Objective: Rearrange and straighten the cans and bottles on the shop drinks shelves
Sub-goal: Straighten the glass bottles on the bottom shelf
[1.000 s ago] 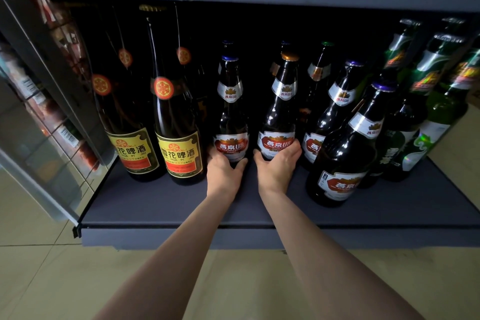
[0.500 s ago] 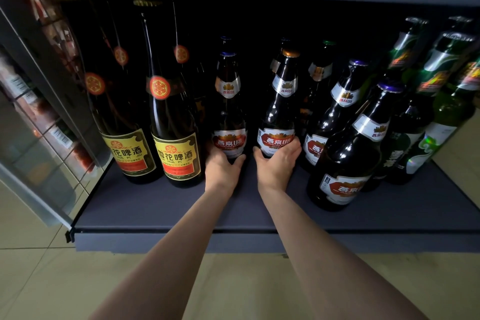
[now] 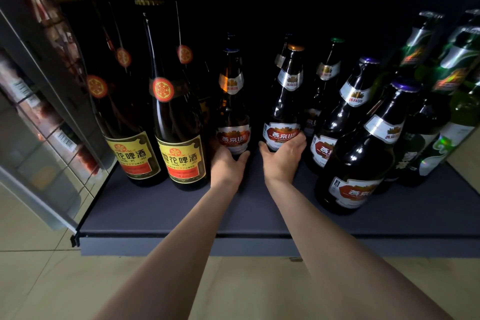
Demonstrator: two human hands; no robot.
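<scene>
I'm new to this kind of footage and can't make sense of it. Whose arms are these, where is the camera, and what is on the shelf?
No machine here: a person wears a camera on the head, looking down at their own bare arms. The left hand grips the base of one brown U8 bottle; the right hand grips the neighbouring U8 bottle. Both stand upright on a dark low shelf. Left of them stand two tall yellow-labelled bottles; to the right, more brown bottles and green bottles.
</scene>
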